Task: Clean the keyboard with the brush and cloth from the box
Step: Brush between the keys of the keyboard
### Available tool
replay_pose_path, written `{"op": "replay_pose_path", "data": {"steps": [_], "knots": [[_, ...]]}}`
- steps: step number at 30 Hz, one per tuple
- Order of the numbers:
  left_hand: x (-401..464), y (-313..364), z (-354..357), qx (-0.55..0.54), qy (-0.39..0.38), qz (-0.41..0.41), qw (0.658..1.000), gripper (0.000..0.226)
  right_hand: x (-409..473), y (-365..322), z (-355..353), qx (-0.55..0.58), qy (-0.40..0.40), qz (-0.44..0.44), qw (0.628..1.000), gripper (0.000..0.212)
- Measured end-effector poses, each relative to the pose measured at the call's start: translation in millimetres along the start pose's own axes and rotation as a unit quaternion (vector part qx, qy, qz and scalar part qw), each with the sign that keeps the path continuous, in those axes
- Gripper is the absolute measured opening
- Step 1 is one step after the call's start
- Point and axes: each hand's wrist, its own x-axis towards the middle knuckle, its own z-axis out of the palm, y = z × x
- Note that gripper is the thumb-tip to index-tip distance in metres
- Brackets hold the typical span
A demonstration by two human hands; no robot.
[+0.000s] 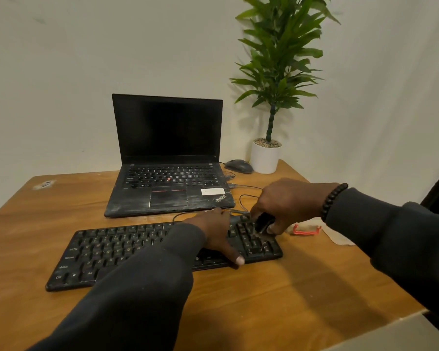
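Observation:
A black wired keyboard lies on the wooden desk, dusty on its keys. My left hand rests flat across its right-centre part, thumb over the front edge, holding it down. My right hand grips a small black brush and its tip touches the keys at the keyboard's right end. A pale cloth or bag with a red band lies on the desk just right of the keyboard, partly hidden by my right forearm. The box is not clearly visible.
An open black laptop with a dark screen stands behind the keyboard. A grey mouse and a potted plant in a white pot sit at the back right. Thin cables run between laptop and keyboard. The desk edge falls off at right.

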Motion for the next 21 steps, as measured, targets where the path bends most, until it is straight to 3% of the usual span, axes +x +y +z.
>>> {"op": "replay_pose_path", "data": {"steps": [10,17,21], "knots": [[6,3,9,0.032,0.011,-0.029,0.999,0.114,17,-15,9,0.005,-0.062,-0.033,0.997,0.043],[10,2,7,0.054,0.004,-0.028,0.998,0.103,50,1,3,-0.044,-0.067,-0.009,0.997,0.045],[11,4,7,0.078,-0.002,-0.026,0.997,0.11,68,14,4,-0.074,-0.057,0.02,0.995,0.045]]}}
